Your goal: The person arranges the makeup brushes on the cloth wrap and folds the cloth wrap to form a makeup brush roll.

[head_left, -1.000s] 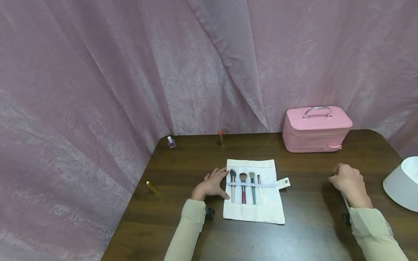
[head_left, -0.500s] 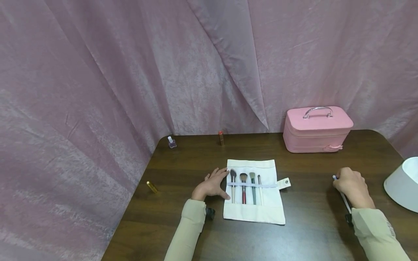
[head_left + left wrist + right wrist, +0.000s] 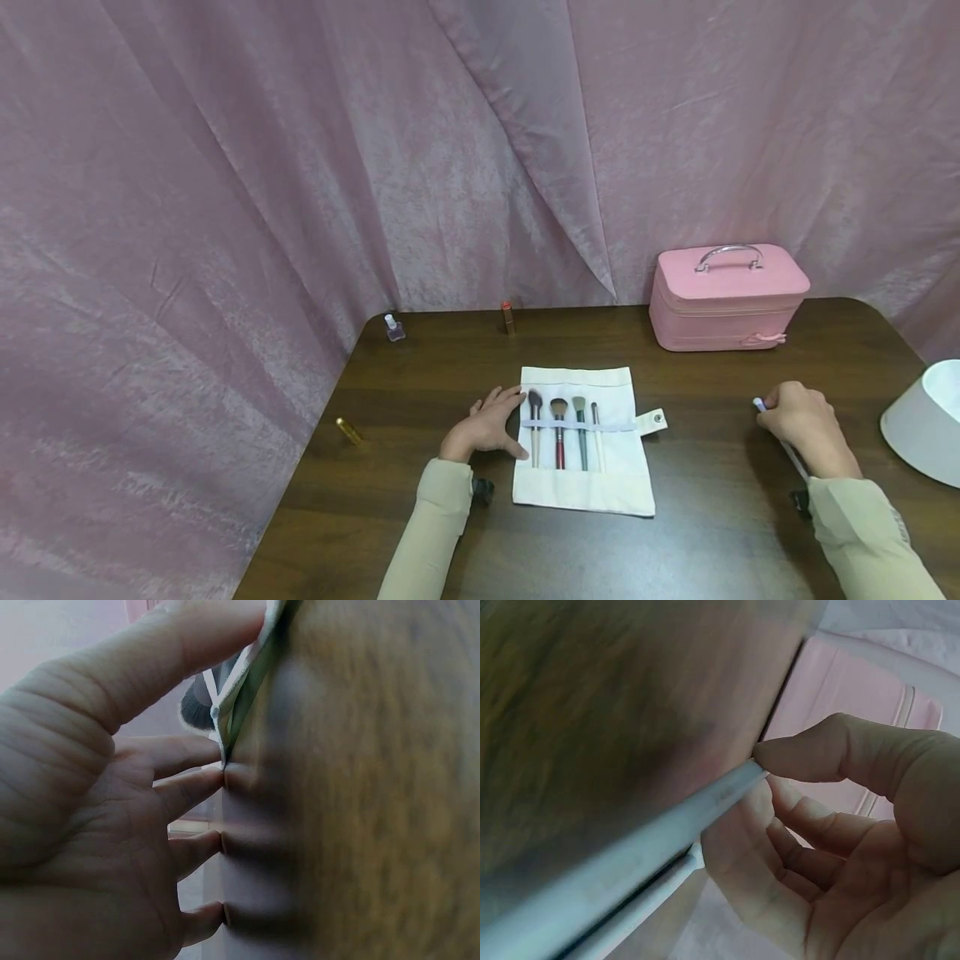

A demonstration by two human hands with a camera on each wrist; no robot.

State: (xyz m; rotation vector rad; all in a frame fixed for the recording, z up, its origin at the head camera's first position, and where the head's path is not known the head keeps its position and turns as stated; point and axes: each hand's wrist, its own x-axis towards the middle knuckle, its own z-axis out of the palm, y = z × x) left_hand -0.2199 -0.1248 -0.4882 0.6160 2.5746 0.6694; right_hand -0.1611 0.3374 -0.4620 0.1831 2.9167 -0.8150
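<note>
In the head view, an off-white cloth brush roll (image 3: 622, 492) lies unfolded on the table, with several makeup brushes (image 3: 559, 433) tucked under its elastic strap. My left hand (image 3: 483, 423) rests at the roll's left edge, fingers spread; in the left wrist view its thumb (image 3: 180, 645) touches the cloth edge and its fingertips reach the tabletop. To the right, my right hand (image 3: 810, 427) pinches a slim pale stick (image 3: 791, 457) between thumb and fingers. The stick runs back under the wrist; the right wrist view shows its pale shaft (image 3: 652, 832) large, its kind unclear.
A pink vanity case (image 3: 727, 308) with a metal handle stands at the back right. A white round object (image 3: 926, 425) sits at the right edge. A nail polish bottle (image 3: 394, 328), a red-topped lipstick (image 3: 508, 318) and a gold tube (image 3: 348, 430) stand or lie further left.
My right hand has shifted slightly right and nearer. The stick's light far end has come into view beyond the fingers, then moved a little left. My left hand and the brush roll stay put.
</note>
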